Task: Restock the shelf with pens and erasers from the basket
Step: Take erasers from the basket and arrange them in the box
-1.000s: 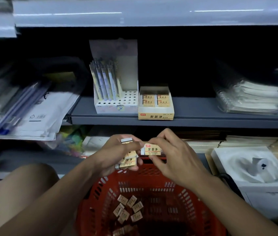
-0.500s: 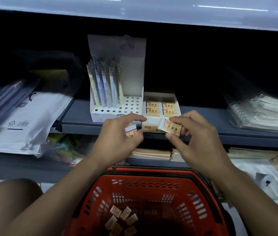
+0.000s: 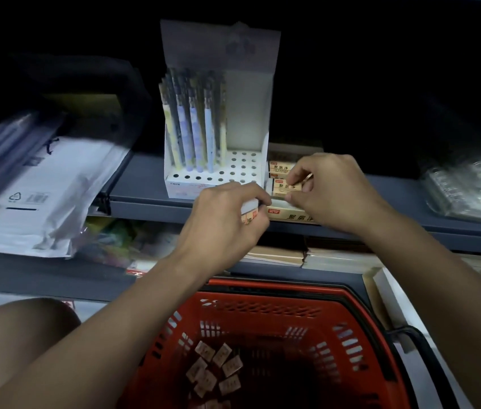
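Fingers of right hand (image 3: 333, 190) pinching one eraser (image 3: 288, 187), long axis running left-right, directly over eraser box (image 3: 289, 215) at front edge of shelf (image 3: 145, 202). Left hand (image 3: 227, 219) curled round spare erasers (image 3: 249, 212), just left of box. Pen display (image 3: 218, 128) close beside, crowding that side. More loose erasers (image 3: 215, 369) down in red basket (image 3: 263, 290).

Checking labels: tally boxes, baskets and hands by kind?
Pen display box: 1
Eraser box: 1
Red basket: 1
Hands: 2, left hand gripping erasers, right hand pinching one eraser
Total: 5
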Demonstrator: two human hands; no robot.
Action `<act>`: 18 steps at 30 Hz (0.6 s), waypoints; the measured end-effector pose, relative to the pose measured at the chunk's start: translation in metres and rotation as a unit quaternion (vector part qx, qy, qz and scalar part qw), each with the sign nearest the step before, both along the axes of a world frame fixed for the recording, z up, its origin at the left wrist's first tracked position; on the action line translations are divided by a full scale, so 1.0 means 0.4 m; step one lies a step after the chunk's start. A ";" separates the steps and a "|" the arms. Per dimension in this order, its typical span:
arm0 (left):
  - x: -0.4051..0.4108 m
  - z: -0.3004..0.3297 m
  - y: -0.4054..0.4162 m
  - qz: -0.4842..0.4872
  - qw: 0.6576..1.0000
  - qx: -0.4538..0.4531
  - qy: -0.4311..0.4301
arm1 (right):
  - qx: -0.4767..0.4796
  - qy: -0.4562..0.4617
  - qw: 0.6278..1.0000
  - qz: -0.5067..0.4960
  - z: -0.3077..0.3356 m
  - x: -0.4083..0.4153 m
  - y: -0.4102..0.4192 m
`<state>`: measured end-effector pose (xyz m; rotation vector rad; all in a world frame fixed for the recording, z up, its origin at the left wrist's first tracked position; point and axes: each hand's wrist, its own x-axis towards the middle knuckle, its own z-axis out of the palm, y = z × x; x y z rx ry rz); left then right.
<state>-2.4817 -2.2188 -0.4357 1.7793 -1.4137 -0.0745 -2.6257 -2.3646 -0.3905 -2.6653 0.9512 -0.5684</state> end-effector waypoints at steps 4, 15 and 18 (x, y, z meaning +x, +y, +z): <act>-0.002 0.000 0.000 0.004 1.000 0.007 0.007 | 0.017 0.009 1.000 -0.005 -0.009 0.005 -0.001; -0.003 -0.002 -0.002 0.006 1.000 0.000 0.006 | -0.008 0.043 0.999 0.011 -0.007 0.014 -0.014; -0.003 -0.001 -0.001 0.005 1.000 -0.002 0.004 | -0.017 0.060 0.998 0.026 0.003 0.011 -0.020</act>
